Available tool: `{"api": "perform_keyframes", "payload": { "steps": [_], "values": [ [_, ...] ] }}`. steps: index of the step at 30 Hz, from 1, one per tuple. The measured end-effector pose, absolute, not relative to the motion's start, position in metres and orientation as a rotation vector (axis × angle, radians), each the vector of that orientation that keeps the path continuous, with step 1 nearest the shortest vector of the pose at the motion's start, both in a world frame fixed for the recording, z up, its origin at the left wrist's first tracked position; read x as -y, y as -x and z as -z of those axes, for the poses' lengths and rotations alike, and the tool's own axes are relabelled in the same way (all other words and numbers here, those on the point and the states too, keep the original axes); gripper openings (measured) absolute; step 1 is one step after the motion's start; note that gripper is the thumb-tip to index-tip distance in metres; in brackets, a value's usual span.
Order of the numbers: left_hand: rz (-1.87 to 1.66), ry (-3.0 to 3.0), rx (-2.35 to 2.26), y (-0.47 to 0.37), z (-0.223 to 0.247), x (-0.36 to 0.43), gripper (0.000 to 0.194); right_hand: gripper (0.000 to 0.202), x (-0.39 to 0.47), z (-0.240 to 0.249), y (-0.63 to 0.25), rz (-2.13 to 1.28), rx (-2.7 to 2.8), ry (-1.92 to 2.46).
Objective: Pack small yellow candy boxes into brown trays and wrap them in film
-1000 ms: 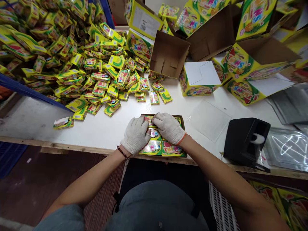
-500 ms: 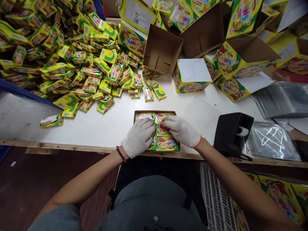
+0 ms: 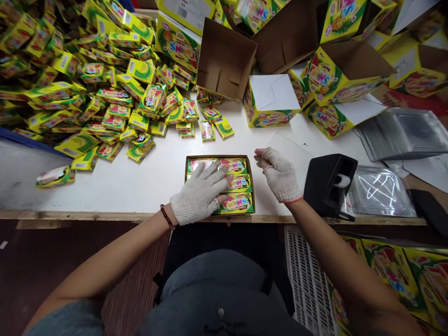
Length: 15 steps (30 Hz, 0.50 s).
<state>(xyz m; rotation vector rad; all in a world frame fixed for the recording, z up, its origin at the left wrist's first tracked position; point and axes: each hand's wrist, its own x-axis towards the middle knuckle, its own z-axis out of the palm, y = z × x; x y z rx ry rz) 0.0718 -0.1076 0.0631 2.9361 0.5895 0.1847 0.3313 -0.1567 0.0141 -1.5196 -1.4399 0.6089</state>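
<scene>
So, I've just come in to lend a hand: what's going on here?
A person's white-gloved left hand lies spread over small yellow-and-green packs lined up in a brown-edged rectangular box. The white-gloved right hand is apart from it, to its right, near a black tape dispenser. Loose packs lie heaped toward the white table's left.

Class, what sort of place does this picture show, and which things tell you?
Probably a packing workshop: a heap of small printed packs, open cartons, and a gloved left hand over a box of neatly rowed packs.
</scene>
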Motion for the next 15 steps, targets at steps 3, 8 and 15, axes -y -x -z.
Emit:
{"api": "perform_keyframes", "payload": {
  "steps": [3, 8, 15],
  "values": [
    [-0.114, -2.947, -0.379, -0.081, -0.057, 0.110, 0.054, 0.048, 0.153, 0.002, -0.332, -0.675, 1.239, 1.595],
    [-0.045, -2.879, -0.351, -0.083, -0.046, 0.112, 0.067, 0.060, 0.148, 0.014, -0.313, -0.611, 1.259, 1.676],
    [-0.835, -2.385, -0.838, -0.032, -0.040, 0.107, 0.069, 0.069, 0.148, 0.013, -0.323, -0.414, 1.436, 1.490]
  ]
}}
